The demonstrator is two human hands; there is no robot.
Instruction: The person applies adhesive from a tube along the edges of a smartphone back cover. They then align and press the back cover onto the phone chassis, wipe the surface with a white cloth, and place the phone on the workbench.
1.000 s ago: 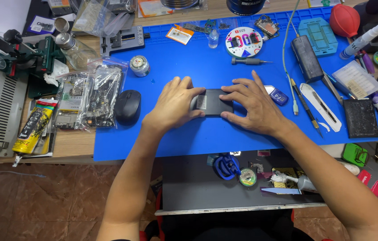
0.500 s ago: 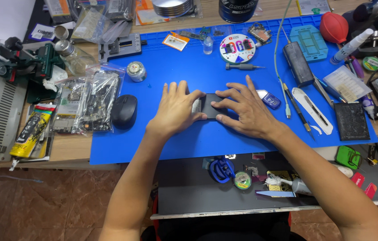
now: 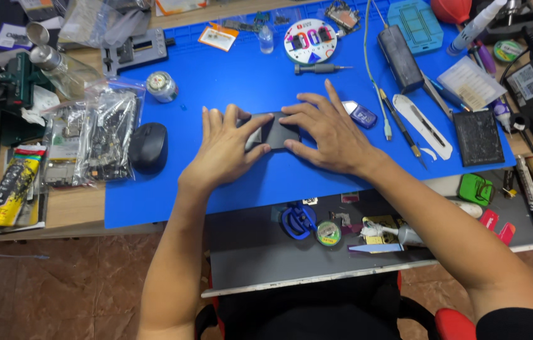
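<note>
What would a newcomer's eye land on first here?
The big blue mat covering the bench, with the left hand and right hand pressed on a dark flat device at its middle. A black mouse sits left of them, and a round multicoloured disc lies farther back.

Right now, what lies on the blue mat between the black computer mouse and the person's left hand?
Nothing: in the head view, only bare blue mat separates the mouse from the left hand, which rests on the dark phone.
</note>
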